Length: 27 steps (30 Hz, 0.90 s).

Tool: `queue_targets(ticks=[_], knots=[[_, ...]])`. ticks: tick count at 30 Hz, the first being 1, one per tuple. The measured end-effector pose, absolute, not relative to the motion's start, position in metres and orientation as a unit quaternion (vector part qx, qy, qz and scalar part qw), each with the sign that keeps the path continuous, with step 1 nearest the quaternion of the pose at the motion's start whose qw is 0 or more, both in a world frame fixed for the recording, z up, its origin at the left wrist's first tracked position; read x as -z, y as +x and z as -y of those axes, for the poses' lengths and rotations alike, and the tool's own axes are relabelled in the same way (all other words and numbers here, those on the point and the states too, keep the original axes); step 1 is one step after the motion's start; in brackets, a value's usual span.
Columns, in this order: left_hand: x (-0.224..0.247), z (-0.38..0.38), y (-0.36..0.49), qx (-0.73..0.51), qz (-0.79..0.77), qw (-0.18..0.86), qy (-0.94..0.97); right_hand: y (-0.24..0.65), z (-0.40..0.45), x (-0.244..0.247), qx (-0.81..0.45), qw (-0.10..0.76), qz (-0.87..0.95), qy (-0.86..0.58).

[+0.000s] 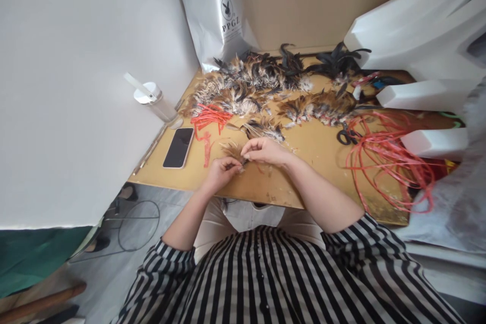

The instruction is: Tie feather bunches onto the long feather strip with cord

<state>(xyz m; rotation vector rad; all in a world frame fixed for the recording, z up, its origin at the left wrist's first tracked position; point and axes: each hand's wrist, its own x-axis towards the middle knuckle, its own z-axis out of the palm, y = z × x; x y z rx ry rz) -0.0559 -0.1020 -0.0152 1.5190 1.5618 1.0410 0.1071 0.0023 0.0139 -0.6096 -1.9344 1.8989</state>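
My left hand [224,173] is closed in a pinch on the near end of a small bunch of brown feathers [232,150], close to the front edge of the table. From the right, my right hand [264,152] meets it, thumb and forefinger pinched at the same bunch. Whether a strand lies between those fingertips is too small to tell. Just beyond my hands lies a loose clump of feathers [264,129]. Cut red plastic strips [210,116] are piled to the left of it, with one flat strip [207,149] nearer to me.
Feather bundles [261,73] spread along the back, with more bundles [322,107] at right. A phone [178,148] and a lidded cup [154,101] stand left. Black scissors [347,134] and tangled red strips [387,162] lie right. A silver bag [216,15] leans at the back.
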Motion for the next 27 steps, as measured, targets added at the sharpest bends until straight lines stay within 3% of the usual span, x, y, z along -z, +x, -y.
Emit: queue_targets(ticks=[5, 13, 27], knots=[[0.015, 0.102, -0.058, -0.399, -0.585, 0.371, 0.6, 0.104, -0.002, 0.001, -0.52, 0.142, 0.816, -0.206], [0.014, 0.102, -0.059, -0.39, -0.591, 0.402, 0.581, 0.102, -0.001, 0.004, -0.382, 0.168, 0.885, -0.206], [0.0, 0.09, -0.06, -0.404, -0.628, 0.503, 0.435, 0.104, -0.004, 0.006, -0.448, 0.126, 0.866, -0.182]])
